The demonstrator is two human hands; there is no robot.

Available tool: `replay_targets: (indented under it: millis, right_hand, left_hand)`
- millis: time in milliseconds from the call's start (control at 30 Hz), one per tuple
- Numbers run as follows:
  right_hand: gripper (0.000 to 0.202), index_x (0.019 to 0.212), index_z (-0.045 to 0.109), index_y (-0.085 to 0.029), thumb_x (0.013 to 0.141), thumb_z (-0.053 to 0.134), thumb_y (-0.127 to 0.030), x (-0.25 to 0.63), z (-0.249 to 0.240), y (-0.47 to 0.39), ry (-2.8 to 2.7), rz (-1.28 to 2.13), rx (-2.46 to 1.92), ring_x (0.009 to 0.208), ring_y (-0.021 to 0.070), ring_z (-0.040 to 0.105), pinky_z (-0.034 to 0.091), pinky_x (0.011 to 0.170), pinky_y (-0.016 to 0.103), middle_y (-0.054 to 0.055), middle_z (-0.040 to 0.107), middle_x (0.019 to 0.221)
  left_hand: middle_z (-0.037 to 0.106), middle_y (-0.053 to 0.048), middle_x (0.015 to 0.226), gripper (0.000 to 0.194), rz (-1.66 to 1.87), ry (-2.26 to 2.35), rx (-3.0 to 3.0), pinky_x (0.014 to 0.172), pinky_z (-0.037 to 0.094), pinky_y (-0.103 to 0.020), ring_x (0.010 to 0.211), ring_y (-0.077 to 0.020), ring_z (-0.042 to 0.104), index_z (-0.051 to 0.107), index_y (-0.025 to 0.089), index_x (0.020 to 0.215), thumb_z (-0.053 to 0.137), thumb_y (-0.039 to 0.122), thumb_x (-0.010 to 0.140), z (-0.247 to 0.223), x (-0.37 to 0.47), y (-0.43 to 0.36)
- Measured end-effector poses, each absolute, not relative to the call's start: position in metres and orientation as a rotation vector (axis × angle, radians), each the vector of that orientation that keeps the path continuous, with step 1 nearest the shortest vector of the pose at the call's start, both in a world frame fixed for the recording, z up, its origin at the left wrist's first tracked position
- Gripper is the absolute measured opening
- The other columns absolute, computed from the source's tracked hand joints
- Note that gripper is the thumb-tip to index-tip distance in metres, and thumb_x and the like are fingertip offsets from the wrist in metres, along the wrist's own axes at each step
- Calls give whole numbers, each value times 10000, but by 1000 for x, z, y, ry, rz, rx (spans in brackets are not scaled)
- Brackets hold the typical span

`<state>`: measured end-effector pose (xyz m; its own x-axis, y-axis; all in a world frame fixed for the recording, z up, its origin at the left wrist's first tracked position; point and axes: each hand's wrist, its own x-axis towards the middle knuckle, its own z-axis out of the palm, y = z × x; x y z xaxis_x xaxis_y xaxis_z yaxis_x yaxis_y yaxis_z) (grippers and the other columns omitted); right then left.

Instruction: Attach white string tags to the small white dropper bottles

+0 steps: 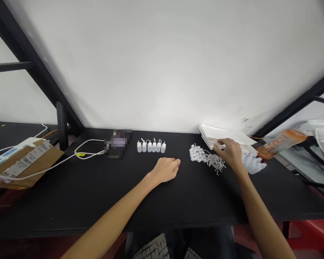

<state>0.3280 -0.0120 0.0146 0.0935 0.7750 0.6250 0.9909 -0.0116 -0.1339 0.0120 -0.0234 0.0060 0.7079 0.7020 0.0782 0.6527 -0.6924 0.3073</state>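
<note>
My left hand (167, 169) rests on the black table, fingers curled together, in front of a row of several small white bottles (151, 146) standing upright with caps and loops. My right hand (228, 149) is at the right, thumb and fingers bent round something whitish that is too hidden to name, over the front edge of a stack of white paper (221, 133). Left of it lie a heap of small white caps (197, 153) and a tangle of thin greyish strips (216, 162). Several translucent bottles (253, 163) lie in a pile just right of my right wrist.
An orange and clear plastic package (282, 144) lies at the right edge. At the left are a cardboard box (29, 162), white cable (90, 140) and a pixelated dark object (118, 144). A black frame (62, 126) rises at the left; a white wall (162, 72) stands behind the table (97, 201).
</note>
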Motion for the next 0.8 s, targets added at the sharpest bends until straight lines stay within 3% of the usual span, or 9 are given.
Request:
replay_targets:
  millis: [133,333,533,800]
  right_hand:
    - [198,798,644,-190,752,597,-377,296,27,-16,-1539,-124,-1655,725,208,617,497,744,353,51,669,757]
    - [276,825,679,-181,738,707,-441,246,31,-22,-1596,504,-1476,683,177,615,507,600,295,55,681,813]
    - [319,838,730,-179,727,736,-478,217,26,-29,-1676,795,-1430,694,184,629,488,588,284,62,712,821]
    - [264,839,766,-207,816,650,-443,205,26,-34,-1845,722,-1422,684,184,646,453,565,282,48,752,826]
  left_hand:
    - [676,-46,1002,311,424,1095,2545,654,470,-289,788,-181,657,614,218,1127,357,212,953,4,12,-23]
    - [601,-80,1198,487,644,1172,2365,652,499,-295,811,-177,653,419,214,1403,389,440,973,2,14,-23]
    - [600,-68,1217,511,685,1152,2261,634,488,-274,782,-154,648,439,228,1388,422,501,956,0,13,-20]
    - [663,-18,1045,356,702,1086,2279,655,478,-256,763,-144,645,574,260,1250,450,427,962,-3,14,-18]
